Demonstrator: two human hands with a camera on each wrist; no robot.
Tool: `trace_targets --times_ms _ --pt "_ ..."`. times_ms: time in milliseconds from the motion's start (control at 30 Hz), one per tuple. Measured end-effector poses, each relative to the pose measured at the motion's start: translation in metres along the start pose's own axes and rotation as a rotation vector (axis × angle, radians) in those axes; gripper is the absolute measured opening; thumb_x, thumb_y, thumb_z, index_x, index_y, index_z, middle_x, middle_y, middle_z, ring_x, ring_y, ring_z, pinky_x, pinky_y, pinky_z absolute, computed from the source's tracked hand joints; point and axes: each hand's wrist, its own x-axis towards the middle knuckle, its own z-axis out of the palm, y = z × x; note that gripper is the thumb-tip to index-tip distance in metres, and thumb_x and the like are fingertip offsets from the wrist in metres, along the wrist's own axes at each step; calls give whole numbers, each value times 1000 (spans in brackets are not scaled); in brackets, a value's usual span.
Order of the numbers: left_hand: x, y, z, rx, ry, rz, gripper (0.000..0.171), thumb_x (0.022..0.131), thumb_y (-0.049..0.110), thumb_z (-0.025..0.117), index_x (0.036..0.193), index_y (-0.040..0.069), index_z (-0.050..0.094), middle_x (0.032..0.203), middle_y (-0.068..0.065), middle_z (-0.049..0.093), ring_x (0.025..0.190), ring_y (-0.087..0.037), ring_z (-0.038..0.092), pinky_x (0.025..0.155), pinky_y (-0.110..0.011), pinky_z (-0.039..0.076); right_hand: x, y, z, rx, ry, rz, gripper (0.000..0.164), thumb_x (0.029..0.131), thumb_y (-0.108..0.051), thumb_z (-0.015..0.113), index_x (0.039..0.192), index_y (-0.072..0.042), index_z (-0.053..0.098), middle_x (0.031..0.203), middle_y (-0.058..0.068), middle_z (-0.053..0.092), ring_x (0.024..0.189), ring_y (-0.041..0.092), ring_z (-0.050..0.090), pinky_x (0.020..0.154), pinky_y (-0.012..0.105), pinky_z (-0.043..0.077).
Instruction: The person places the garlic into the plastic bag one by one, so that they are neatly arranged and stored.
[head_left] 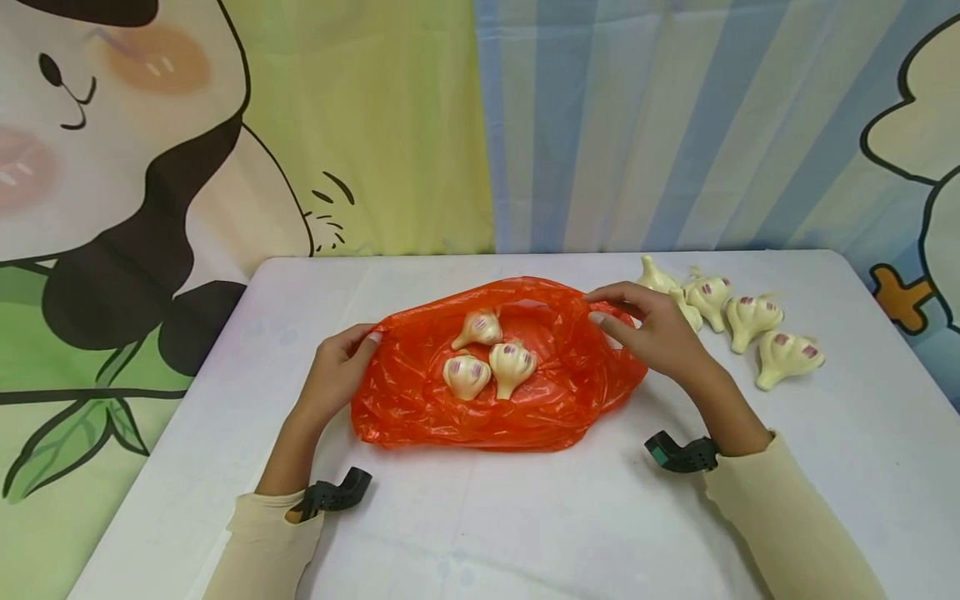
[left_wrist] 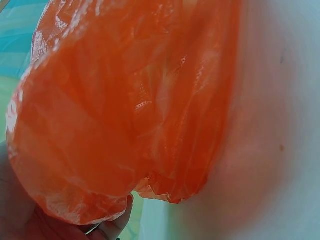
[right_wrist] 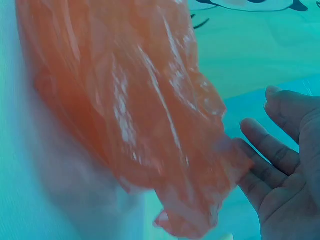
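Observation:
A red plastic bag (head_left: 450, 425) lies spread on the table, its mouth facing up. Three garlic bulbs (head_left: 512, 368) sit inside it. My left hand (head_left: 339, 373) pinches the bag's left edge between thumb and fingers; in the left wrist view the red film (left_wrist: 100, 125) hides most of that hand. At the bag's right side is my right hand (head_left: 660, 333), thumb and fingers apart. Seen from the right wrist, those fingers (right_wrist: 270, 145) are loosely extended, some touching the edge of the bag (right_wrist: 165, 125).
Several more garlic bulbs (head_left: 789, 358) lie in a loose row on the white table (head_left: 480, 525), right of the bag and beyond my right hand. A printed curtain (head_left: 420, 125) hangs behind the table's far edge.

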Motion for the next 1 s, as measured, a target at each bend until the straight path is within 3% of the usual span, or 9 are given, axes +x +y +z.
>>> trace_targets --times_ms 133,333,600,800,1000 --pt "0 0 0 -8 -3 -2 40 103 33 47 127 4 63 116 -11 65 98 -23 59 84 -28 52 -3 3 -8 -14 34 8 24 90 -8 71 113 -4 69 109 8 67 104 24 62 94 32 48" --pt "0 0 0 -9 0 3 40 103 33 47 126 5 63 116 -11 65 98 -23 59 83 -25 51 -11 9 -23 -48 82 63 23 91 -10 68 114 -8 69 112 6 66 99 14 59 84 14 47" --pt "0 -2 1 -2 3 -2 40 103 34 47 126 5 63 115 -9 65 96 -22 60 81 -25 53 -26 20 -41 -23 133 80 25 90 -5 69 115 -2 68 115 12 65 108 3 56 90 13 43" --pt "0 0 -1 2 4 -5 40 103 32 47 126 4 63 115 -12 65 96 -24 59 81 -23 51 -38 29 -50 -64 118 93 29 89 -8 71 117 -2 66 116 12 64 112 1 52 91 13 42" --pt "0 2 0 -6 -8 -17 37 104 27 46 127 2 62 116 -14 65 97 -24 58 80 -20 50 -48 40 -56 -26 234 38 34 86 6 69 119 3 64 117 11 63 117 3 52 94 14 40"
